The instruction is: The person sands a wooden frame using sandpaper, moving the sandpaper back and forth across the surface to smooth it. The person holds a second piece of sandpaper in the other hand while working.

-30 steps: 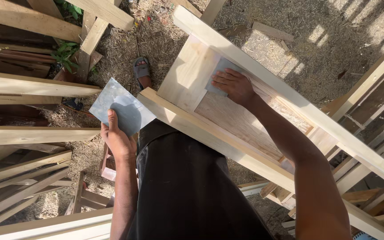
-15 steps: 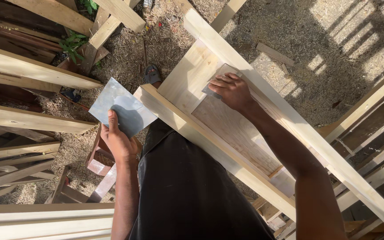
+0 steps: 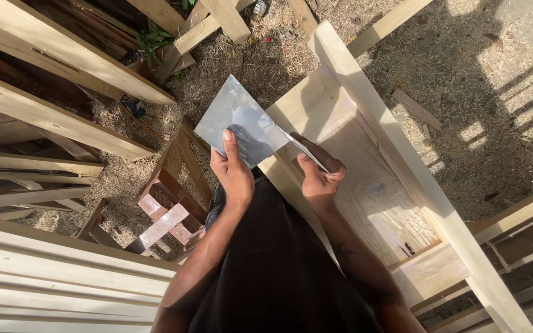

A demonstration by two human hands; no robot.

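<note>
My left hand (image 3: 234, 174) grips a grey square sheet of sandpaper (image 3: 235, 118) by its lower edge, thumb on top, held up over the left rail of a pale wooden frame (image 3: 365, 105). My right hand (image 3: 319, 174) is right beside it, pinching the sheet's right corner together with a second, smaller grey piece (image 3: 306, 154) seen edge-on. Both hands hover just above the frame's light wooden panel (image 3: 377, 191), which lies between two long pale rails. My dark trousers (image 3: 279, 271) fill the bottom middle.
Long pale planks (image 3: 57, 80) lie stacked at the left and along the bottom left. A small reddish wooden stool frame (image 3: 168, 197) stands on the sawdust ground. Loose offcuts (image 3: 416, 108) lie on the dirt to the right, more timber at the bottom right.
My right hand has lifted off the wooden panel and come left to meet the sheet in my left hand. The left hand has raised the sheet toward the frame.
</note>
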